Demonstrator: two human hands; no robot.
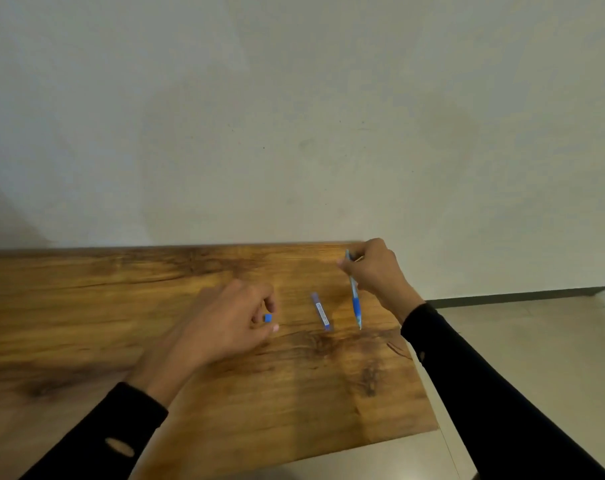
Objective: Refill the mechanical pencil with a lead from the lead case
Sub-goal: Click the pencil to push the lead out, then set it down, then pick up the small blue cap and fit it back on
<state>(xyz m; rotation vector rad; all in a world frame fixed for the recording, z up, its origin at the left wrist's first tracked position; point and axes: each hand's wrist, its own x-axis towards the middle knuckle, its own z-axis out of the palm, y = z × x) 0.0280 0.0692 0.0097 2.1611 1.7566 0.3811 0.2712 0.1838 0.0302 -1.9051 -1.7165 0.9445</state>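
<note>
A blue mechanical pencil (355,299) stands tilted over the wooden table (155,306), tip down and close to the surface. My right hand (373,268) grips its upper part near the table's far right corner. The slim lead case (321,311) with a white label lies flat on the table just left of the pencil, untouched. My left hand (231,320) is curled further left, pinching a small blue cap (267,318) between thumb and fingers. Whether the cap belongs to the pencil or the case I cannot tell.
The table's right edge (418,368) runs close to the pencil, with pale floor beyond it. A plain wall (294,116) rises right behind the table's far edge.
</note>
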